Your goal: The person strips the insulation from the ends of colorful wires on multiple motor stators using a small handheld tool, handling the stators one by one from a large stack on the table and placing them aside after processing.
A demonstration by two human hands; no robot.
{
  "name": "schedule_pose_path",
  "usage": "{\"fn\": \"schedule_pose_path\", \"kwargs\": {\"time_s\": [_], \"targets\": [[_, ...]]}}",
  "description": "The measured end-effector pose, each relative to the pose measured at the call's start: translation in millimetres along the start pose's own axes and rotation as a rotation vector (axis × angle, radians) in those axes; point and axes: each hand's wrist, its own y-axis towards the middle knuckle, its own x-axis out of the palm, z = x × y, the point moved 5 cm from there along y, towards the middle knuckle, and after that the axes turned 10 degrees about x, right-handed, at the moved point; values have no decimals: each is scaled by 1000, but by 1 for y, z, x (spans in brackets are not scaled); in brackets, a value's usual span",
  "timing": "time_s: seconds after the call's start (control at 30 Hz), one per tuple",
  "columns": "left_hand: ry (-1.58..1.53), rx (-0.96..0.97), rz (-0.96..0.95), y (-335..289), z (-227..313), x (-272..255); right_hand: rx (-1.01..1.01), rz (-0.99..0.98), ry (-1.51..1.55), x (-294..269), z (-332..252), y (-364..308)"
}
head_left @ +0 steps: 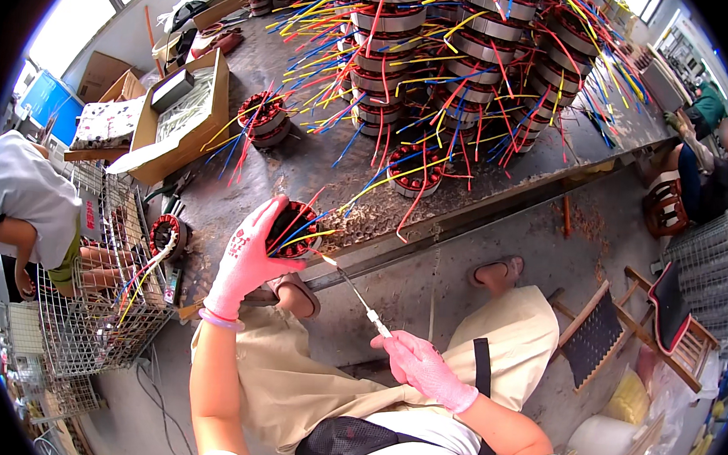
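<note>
My left hand (250, 254), in a pink glove, is closed round the side of a motor stator (295, 228) at the near edge of the workbench. Red, blue and yellow wires come out of this stator's dark, round middle. In my right hand (425, 366), gloved in the same pink, is a slim metal rod tool (358, 290) with a white grip. Its far end points up and left toward the stator and shows a small orange glow, perhaps a flame. The glow is close to the wires; I cannot tell whether it touches them.
Tall stacks of wired stators (474, 67) fill the bench's far side. Single stators (264, 121) stand nearer. A cardboard box (184, 108) lies at left, above a wire cage (97, 295). Wooden stools (599, 334) stand at right. Other people (32, 199) sit on both sides.
</note>
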Motion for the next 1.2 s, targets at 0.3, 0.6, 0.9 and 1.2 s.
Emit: {"fn": "schedule_pose_path", "kwargs": {"time_s": [0.3, 0.6, 0.9, 1.2], "targets": [[81, 44, 9, 3, 9, -5, -13, 7, 47, -1, 4, 3], [38, 27, 5, 3, 7, -3, 25, 14, 51, 1, -6, -2], [50, 2, 0, 2, 7, -3, -19, 9, 50, -2, 5, 5], [45, 35, 14, 3, 8, -4, -1, 4, 43, -2, -1, -1]]}}
